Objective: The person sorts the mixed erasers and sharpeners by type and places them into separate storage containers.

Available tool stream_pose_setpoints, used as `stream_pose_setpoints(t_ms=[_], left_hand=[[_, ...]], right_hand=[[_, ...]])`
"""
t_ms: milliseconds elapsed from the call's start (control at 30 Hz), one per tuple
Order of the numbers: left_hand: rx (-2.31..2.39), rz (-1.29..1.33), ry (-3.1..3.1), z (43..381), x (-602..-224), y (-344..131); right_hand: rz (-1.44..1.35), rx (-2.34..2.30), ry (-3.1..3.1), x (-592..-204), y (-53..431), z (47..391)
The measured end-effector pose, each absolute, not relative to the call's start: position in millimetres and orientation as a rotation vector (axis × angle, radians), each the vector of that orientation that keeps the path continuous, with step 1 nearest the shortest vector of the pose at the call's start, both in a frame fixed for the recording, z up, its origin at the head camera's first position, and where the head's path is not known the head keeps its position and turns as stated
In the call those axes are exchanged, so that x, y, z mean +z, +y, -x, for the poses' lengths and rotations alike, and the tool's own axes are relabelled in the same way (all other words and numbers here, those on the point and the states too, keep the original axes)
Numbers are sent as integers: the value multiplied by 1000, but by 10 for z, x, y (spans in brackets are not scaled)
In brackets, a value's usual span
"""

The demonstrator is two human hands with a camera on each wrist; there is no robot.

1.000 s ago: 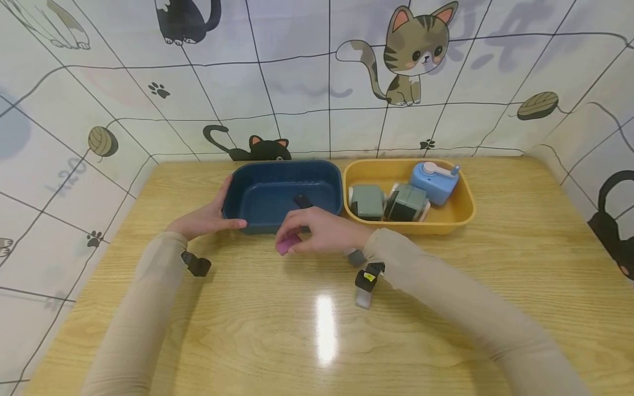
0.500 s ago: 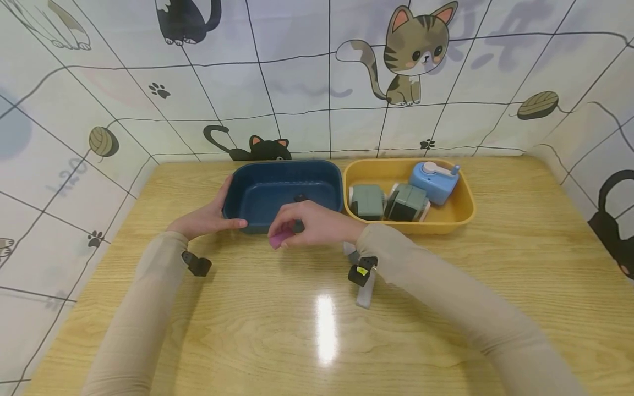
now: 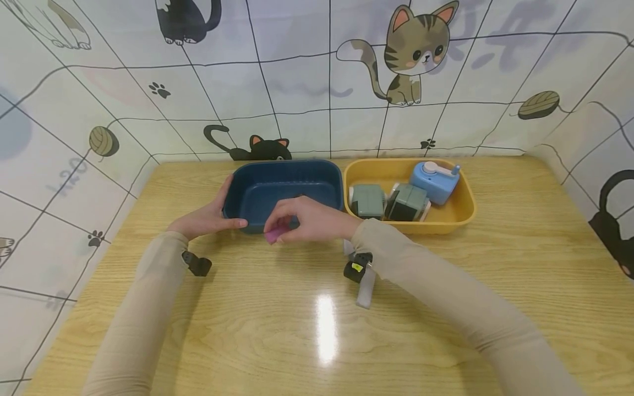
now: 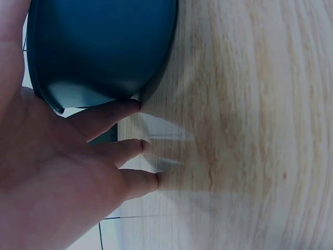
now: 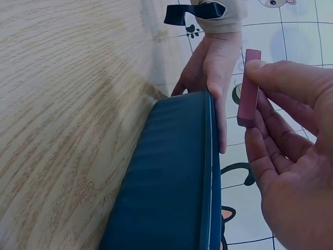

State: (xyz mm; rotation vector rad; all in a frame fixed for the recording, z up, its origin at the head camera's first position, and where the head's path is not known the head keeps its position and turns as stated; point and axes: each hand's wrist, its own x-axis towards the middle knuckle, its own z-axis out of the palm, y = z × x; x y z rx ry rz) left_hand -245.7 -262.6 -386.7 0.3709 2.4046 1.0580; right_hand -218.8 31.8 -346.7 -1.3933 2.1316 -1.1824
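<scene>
Right hand (image 3: 307, 220) pinches a pink block (image 5: 249, 101), left hand (image 3: 205, 220) spreads against the blue tub (image 3: 287, 173); a slipped pinch could drop the block outside.

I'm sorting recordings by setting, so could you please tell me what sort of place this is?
Probably a tabletop recording booth: cat-print coverings enclose a wood-grain table on three sides, with a black wrist camera in view.

The left hand (image 3: 205, 220) touches the navy bin (image 3: 287, 173) at its nine o'clock end; the right hand (image 3: 314, 220) pinches a pink block (image 3: 274, 236) at its six o'clock; yellow bin (image 3: 436, 226), three o'clock
</scene>
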Motion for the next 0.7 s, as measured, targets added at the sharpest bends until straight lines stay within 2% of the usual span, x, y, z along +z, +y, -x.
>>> stream_pose_setpoints(t_ms=[700], left_hand=[[1083, -366, 2404, 2440, -3862, -2607]], right_hand=[[1377, -1104, 2230, -3421, 283, 2335]])
